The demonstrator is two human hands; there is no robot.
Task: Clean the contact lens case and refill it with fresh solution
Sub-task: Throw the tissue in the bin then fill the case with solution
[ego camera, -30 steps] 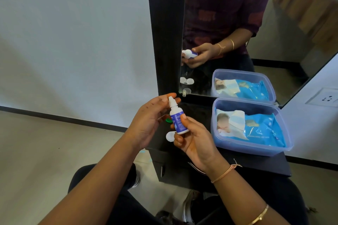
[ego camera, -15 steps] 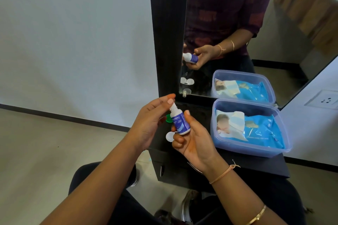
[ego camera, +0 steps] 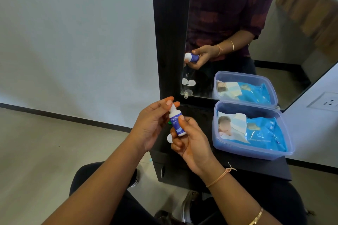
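Observation:
My right hand (ego camera: pixel 190 140) grips a small white solution bottle (ego camera: pixel 177 124) with a blue label, held nearly upright in front of me. My left hand (ego camera: pixel 151 124) pinches the bottle's white tip between thumb and fingertips. A white round piece (ego camera: pixel 169 138) of the lens case shows on the black shelf (ego camera: pixel 256 168) just below my right fingers, and a bit of green (ego camera: pixel 169 122) peeks out behind the bottle. The rest of the case is hidden by my hands.
A clear blue plastic box (ego camera: pixel 252 149) holding a blue wipes packet (ego camera: pixel 256 129) stands on the shelf to the right. A mirror (ego camera: pixel 237 23) in a black frame rises behind it. A wall socket (ego camera: pixel 327 101) is at far right. My legs are below.
The bottle has tilted back toward upright, and my left fingertips have closed on its tip. Both hands stay in about the same place.

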